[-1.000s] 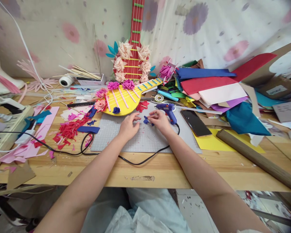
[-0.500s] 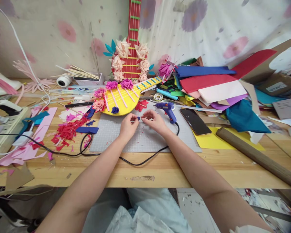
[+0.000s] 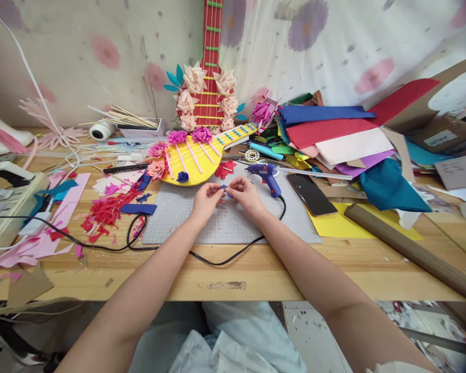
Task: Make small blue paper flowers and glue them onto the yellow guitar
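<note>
Above the grey cutting mat (image 3: 178,223), my left hand (image 3: 205,203) and my right hand (image 3: 247,195) meet fingertip to fingertip. Both are closed in a pinch on one small piece of blue paper (image 3: 224,188), mostly covered by the fingers. Just beyond them lies a yellow paper lute (image 3: 194,165) with pink strips and paper flowers; a small blue flower (image 3: 183,177) sits near its lower edge. A red paper flower (image 3: 225,168) rests behind my hands. To the right of my right hand, a blue glue gun (image 3: 267,176) lies on the mat.
The glue gun's black cord (image 3: 225,263) loops across the table front. A phone (image 3: 310,194) and a brown roll (image 3: 407,248) lie right, below stacked coloured paper (image 3: 334,132). Red paper scraps (image 3: 108,207) and a blue strip (image 3: 138,209) lie left. A red guitar (image 3: 207,106) stands behind.
My right hand has moved slightly left and closed in on the blue paper, which my left hand held before. The blue piece now shows spread between both hands' fingertips.
</note>
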A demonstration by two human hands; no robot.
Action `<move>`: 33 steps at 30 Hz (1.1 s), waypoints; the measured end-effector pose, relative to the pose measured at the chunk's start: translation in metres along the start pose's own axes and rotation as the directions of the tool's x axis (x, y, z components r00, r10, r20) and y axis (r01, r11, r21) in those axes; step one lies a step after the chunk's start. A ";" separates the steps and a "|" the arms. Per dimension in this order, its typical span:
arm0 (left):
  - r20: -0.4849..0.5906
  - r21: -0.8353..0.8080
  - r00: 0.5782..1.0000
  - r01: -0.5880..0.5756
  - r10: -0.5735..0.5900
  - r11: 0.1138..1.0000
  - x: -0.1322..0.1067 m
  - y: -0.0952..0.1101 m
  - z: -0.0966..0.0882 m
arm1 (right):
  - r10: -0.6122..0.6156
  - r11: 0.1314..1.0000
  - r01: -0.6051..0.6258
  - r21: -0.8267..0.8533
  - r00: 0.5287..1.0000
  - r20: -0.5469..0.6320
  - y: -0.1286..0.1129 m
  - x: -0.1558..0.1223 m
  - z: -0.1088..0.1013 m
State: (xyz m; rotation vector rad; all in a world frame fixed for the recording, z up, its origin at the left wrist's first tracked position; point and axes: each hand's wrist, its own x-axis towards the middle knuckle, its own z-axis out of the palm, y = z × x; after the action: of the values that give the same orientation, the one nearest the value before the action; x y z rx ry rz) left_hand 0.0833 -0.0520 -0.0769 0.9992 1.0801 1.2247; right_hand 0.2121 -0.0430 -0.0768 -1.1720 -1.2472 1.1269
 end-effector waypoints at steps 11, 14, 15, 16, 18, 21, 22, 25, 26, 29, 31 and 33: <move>-0.029 -0.015 0.999 0.038 -0.039 0.999 0.000 0.007 -0.001 | 0.064 0.997 -0.063 0.046 0.998 -0.016 -0.004 -0.002 0.001; -0.057 -0.009 0.998 0.034 -0.034 0.999 0.001 0.008 -0.007 | 0.056 0.988 -0.050 -0.143 0.998 0.041 -0.024 -0.004 -0.023; -0.059 0.005 0.997 0.045 -0.045 0.999 0.002 0.009 -0.010 | 0.064 0.973 -0.039 -0.229 0.993 0.103 -0.032 -0.005 -0.036; -0.057 0.022 0.997 0.062 -0.061 0.998 0.003 0.010 -0.013 | 0.083 0.949 -0.030 -0.313 0.984 0.159 -0.040 -0.007 -0.052; -0.048 0.058 0.994 0.097 -0.094 0.994 0.005 0.011 -0.020 | 0.171 0.878 -0.059 -0.474 0.966 0.196 -0.051 -0.009 -0.085; -0.028 0.096 0.995 0.100 -0.098 0.990 0.007 0.011 -0.026 | 0.197 0.632 -0.108 -0.768 0.980 0.025 -0.050 -0.008 -0.122; -0.024 0.102 0.996 0.091 -0.089 0.991 0.007 0.011 -0.027 | 0.141 0.568 -0.150 -0.809 0.986 -0.084 -0.046 -0.006 -0.128; -0.017 0.117 0.997 0.073 -0.071 0.991 0.007 0.010 -0.025 | -0.061 0.570 -0.152 -0.808 0.972 -0.225 -0.025 0.005 -0.125; -0.017 0.124 0.997 0.071 -0.069 0.990 0.006 0.010 -0.024 | -0.109 0.587 -0.099 -0.804 0.974 -0.200 -0.018 0.010 -0.119; -0.020 0.145 0.997 0.071 -0.068 0.987 0.005 0.010 -0.023 | -0.113 0.621 -0.087 -0.779 0.973 -0.200 -0.003 0.022 -0.100; -0.023 0.146 0.997 0.069 -0.067 0.987 0.004 0.010 -0.023 | -0.066 0.664 -0.163 -0.730 0.959 -0.274 0.000 0.026 -0.092; -0.027 0.139 0.998 0.066 -0.063 0.988 0.003 0.011 -0.024 | -0.054 0.762 -0.178 -0.623 0.941 -0.335 -0.001 0.025 -0.089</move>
State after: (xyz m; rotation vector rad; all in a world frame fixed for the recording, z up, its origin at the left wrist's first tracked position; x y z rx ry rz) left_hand 0.0579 -0.0476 -0.0716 1.0511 1.2208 1.1225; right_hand 0.3010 -0.0196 -0.0718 -1.8514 -1.3696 0.4846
